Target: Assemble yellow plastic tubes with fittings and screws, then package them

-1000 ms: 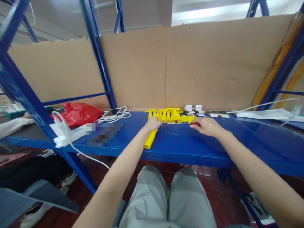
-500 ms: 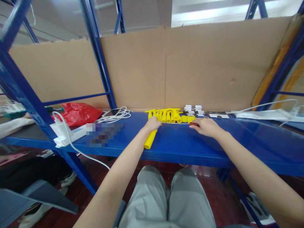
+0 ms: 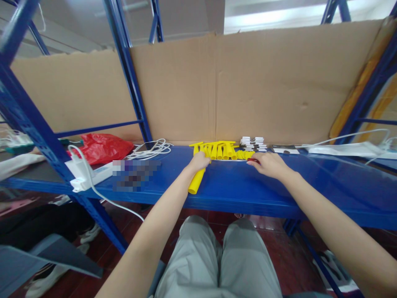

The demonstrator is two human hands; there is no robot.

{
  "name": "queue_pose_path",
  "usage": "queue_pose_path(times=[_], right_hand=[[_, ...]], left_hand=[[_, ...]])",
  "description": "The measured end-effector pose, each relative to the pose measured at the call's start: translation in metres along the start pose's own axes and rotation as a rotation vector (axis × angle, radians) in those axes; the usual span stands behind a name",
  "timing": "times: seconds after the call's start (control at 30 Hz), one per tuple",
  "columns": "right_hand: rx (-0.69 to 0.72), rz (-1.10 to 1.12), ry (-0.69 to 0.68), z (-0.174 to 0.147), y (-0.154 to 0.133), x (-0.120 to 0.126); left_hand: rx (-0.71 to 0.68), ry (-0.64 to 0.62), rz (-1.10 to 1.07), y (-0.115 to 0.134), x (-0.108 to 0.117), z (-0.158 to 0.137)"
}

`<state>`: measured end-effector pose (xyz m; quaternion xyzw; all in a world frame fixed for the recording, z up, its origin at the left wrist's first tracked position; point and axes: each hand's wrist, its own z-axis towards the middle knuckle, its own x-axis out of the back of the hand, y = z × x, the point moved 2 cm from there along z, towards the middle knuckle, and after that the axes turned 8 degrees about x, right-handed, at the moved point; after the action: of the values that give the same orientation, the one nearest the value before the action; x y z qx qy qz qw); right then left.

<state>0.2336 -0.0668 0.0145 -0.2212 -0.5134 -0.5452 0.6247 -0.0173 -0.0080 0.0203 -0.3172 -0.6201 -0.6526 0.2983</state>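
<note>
The shelf [image 3: 235, 188] is glossy deep blue, as are the rack posts [image 3: 128, 70]. Behind it stands plain brown cardboard [image 3: 273, 87]. The tube [image 3: 196, 181] in the left hand [image 3: 198, 162] is bright yellow, matching the row of yellow pieces [image 3: 223, 150] at the back. A small red item [image 3: 252, 160] shows at the right hand [image 3: 269, 164]. The stacked parts [image 3: 253, 143] are white with black. A plastic bag [image 3: 104, 147] is red; the cables [image 3: 150, 150] and power strip [image 3: 85, 174] are white. The trousers [image 3: 218, 260] are light grey.

head-worn view, looking forward and down, blue shelf [image 3: 235, 188] close
</note>
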Motion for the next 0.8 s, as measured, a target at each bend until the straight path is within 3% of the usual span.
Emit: queue_pose_path(times=[0.63,0.8], right_hand=[[0.030,0.031,-0.080,0.0014,-0.0008,-0.0042],[-0.027,0.065,-0.140,0.0012,-0.0046,-0.0034]], left_hand=[[-0.008,0.012,-0.017,-0.0001,0.0002,-0.0018],[0.013,0.015,-0.036,0.0003,0.0007,-0.0021]])
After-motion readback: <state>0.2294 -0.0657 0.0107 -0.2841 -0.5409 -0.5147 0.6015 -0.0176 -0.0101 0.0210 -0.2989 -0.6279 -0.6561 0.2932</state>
